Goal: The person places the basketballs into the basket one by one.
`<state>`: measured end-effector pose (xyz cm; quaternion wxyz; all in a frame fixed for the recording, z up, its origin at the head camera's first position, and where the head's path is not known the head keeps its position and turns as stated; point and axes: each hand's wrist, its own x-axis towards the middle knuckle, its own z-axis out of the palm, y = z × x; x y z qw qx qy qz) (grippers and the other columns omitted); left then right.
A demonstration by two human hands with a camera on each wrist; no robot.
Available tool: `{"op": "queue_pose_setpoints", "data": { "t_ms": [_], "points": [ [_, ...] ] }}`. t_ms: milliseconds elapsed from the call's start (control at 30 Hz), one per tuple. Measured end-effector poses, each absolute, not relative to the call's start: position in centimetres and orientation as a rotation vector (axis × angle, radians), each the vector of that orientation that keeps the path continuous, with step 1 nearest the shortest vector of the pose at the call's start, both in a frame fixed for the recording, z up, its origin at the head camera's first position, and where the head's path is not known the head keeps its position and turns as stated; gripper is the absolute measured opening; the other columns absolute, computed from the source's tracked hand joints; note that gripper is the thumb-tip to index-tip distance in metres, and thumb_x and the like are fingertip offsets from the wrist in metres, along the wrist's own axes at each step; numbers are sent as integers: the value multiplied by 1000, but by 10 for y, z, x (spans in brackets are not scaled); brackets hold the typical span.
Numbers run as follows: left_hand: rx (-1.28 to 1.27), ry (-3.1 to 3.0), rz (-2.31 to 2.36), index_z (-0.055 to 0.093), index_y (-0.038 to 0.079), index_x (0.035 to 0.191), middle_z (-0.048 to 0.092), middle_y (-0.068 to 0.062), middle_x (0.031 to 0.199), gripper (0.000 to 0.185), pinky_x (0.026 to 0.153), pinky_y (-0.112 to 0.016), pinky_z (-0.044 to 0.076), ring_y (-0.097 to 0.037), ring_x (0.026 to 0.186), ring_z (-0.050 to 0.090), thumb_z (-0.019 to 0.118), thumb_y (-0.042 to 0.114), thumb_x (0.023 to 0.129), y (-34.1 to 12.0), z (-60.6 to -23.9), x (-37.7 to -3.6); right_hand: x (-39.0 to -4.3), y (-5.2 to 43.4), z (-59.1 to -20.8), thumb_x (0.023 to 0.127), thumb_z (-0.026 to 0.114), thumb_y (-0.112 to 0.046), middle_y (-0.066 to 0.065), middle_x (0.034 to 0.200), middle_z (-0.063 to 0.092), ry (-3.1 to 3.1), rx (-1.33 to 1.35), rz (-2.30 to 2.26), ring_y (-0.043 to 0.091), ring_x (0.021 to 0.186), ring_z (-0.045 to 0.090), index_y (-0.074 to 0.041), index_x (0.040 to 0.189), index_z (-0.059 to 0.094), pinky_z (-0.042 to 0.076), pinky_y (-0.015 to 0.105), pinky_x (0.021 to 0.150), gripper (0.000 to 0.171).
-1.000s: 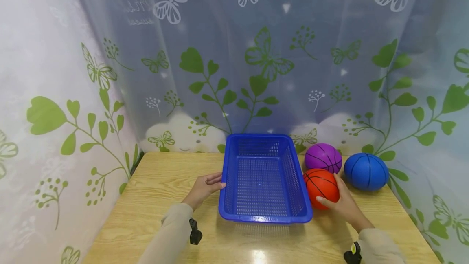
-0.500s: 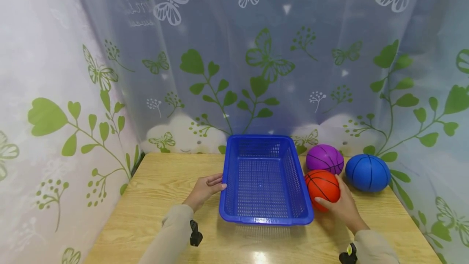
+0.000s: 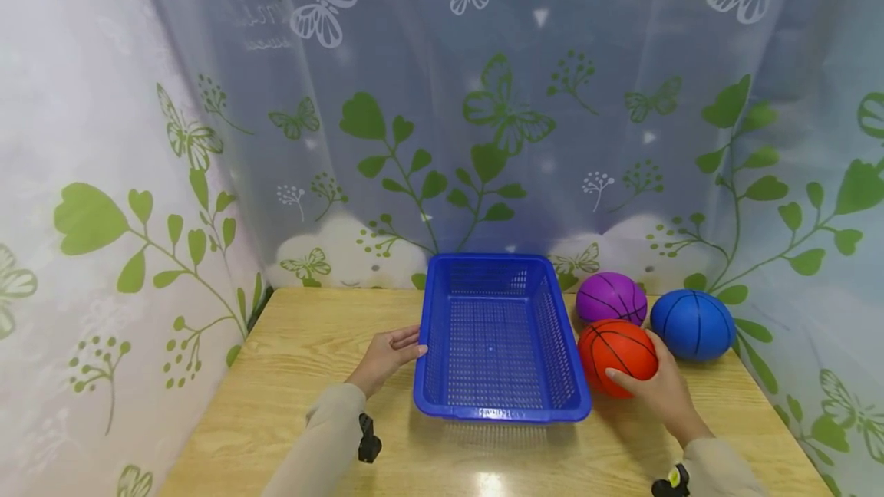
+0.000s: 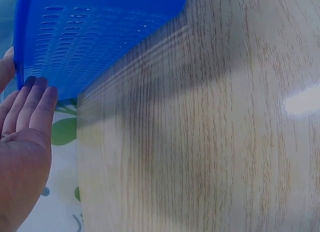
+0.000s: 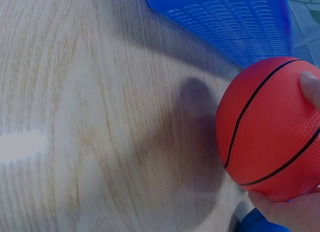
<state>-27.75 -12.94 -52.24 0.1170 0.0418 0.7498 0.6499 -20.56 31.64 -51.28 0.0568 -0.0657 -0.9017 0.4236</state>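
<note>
Red ball (image 3: 611,355): gripped in the right hand (image 3: 664,397), just beside the right wall of the blue basket (image 3: 502,414) and outside it; in front of the purple ball (image 3: 608,296), to the left of the blue ball (image 3: 693,326); raised or resting on the table (image 3: 311,343), cannot tell.
Ball surface: red, pebbled, crossed by black curved lines, plainest in the right wrist view.
Right hand: pinching the red ball between thumb and fingers; thumb on the near face, fingers round the right side.
Left hand (image 3: 383,359): pinching the left rim of the blue basket; thumb over the edge, fingers nearly straight and close together along the outer wall.
Blue basket: upright on the table, between both hands; rectangular, open at the top, with slotted walls and a perforated floor.
Purple ball: at the back of the table, right of the blue basket, partly hidden behind the red ball; marked with black lines.
Blue ball: farthest right, just beside the purple ball; touching or apart, cannot tell.
Table: pale wood grain, with a bright reflection near the front.
Sleeves (image 3: 318,436): beige, on both arms.
Wrists: fitted with black devices (image 3: 369,439).
Curtain (image 3: 428,37): bluish-grey behind, paler at the sides, printed with leaves and butterflies.
</note>
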Motion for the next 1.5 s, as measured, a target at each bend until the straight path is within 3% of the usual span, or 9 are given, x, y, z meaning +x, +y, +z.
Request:
{"op": "queue_pose_setpoints", "data": {
  "t_ms": [233, 467, 933, 1233, 1500],
  "points": [
    [167, 2172, 1937, 50, -4, 136, 55, -23, 133, 52, 97, -37, 50, -34, 123, 54, 68, 13, 90, -130, -519, -278, -200, 322, -491, 81, 77, -37, 35, 146, 25, -2702, -143, 1221, 55, 120, 38, 3, 151, 9, 42, 70, 92, 105],
    [142, 2174, 1929, 51, -2, 135, 57, -21, 132, 54, 96, -35, 51, -31, 121, 56, 70, 14, 88, -135, -520, -282, -204, 316, -462, 79, 78, -40, 34, 144, 31, -2630, -137, 1177, 54, 116, 43, -7, 154, 11, 46, 69, 86, 105],
    [166, 2157, 1929, 51, -3, 136, 56, -22, 131, 54, 97, -37, 51, -31, 120, 57, 70, 14, 88, -134, -520, -279, -238, 271, -432, 80, 75, -46, 29, 150, 24, -2602, -75, 1400, 54, 125, 38, -22, 156, 6, 45, 66, 92, 106],
    [172, 2165, 1909, 49, -2, 137, 56, -21, 133, 55, 97, -36, 51, -31, 122, 55, 70, 16, 89, -136, -524, -278, -267, 222, -436, 79, 79, -38, 22, 153, 25, -2529, -79, 1635, 47, 130, 38, -21, 155, 9, 46, 58, 97, 105],
    [154, 2134, 1929, 49, -4, 137, 55, -22, 133, 54, 96, -34, 51, -31, 121, 56, 69, 13, 89, -131, -524, -280, -289, 193, -456, 80, 78, -33, 24, 148, 32, -2562, -154, 1690, 45, 127, 42, -12, 154, 14, 46, 57, 99, 100]
  ]
}}
